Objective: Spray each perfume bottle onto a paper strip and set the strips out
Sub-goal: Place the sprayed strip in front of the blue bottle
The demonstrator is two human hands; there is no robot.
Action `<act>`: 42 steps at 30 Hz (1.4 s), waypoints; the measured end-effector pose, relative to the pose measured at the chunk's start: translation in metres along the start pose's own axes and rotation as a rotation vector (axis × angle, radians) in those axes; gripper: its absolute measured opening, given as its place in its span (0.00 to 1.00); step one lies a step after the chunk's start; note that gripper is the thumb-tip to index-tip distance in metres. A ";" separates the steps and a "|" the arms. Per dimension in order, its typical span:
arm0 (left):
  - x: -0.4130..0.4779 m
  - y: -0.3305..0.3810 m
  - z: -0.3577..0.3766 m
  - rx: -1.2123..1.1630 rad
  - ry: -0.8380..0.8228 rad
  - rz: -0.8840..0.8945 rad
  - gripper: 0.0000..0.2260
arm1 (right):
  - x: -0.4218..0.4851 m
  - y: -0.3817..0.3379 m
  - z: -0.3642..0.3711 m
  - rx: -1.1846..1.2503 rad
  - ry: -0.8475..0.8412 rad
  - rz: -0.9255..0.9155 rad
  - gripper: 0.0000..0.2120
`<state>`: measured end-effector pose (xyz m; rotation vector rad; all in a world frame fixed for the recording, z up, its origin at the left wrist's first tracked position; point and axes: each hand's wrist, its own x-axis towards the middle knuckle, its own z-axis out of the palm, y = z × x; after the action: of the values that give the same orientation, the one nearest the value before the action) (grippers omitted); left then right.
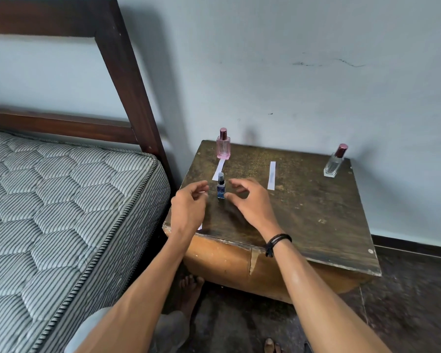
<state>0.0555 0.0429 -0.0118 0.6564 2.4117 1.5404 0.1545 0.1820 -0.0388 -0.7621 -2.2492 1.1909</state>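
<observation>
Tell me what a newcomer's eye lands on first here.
The left hand and right hand flank a small blue bottle at the near left of the worn wooden table. Behind it stands a pink bottle, with a clear bottle at the far right corner. A paper strip lies mid-table.

I'm looking into a bedroom in somebody's home: on my left a quilted, striped mattress sits in a dark wooden bed frame backed by a pale painted wall. Just beside the bed there's a worn, chipped bedside tabletop with a pink perfume bottle on it, over a dark bare floor.
</observation>
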 end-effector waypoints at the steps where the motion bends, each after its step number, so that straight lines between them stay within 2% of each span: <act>1: 0.001 0.000 0.002 0.009 -0.006 0.000 0.15 | 0.002 0.000 0.002 0.003 -0.005 0.001 0.18; 11: 0.005 -0.005 0.016 0.040 -0.014 0.026 0.12 | 0.007 0.002 0.017 0.031 0.014 -0.019 0.11; 16: 0.003 0.002 0.026 -0.004 -0.028 0.052 0.14 | 0.008 0.007 0.009 0.062 0.059 -0.023 0.11; 25: 0.006 0.027 0.072 -0.189 -0.221 0.092 0.20 | 0.025 0.035 -0.038 0.095 0.166 0.041 0.11; 29: 0.010 0.037 0.092 -0.238 -0.356 0.145 0.24 | 0.040 0.046 -0.056 0.131 0.243 0.067 0.14; 37: 0.037 0.038 0.121 -0.240 -0.472 0.176 0.29 | 0.068 0.064 -0.070 0.109 0.290 0.065 0.13; 42: 0.051 0.035 0.128 -0.148 -0.503 0.201 0.32 | 0.080 0.070 -0.068 0.106 0.317 0.073 0.12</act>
<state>0.0707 0.1832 -0.0323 1.1249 1.8896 1.3934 0.1566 0.3076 -0.0520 -0.9268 -1.8997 1.1240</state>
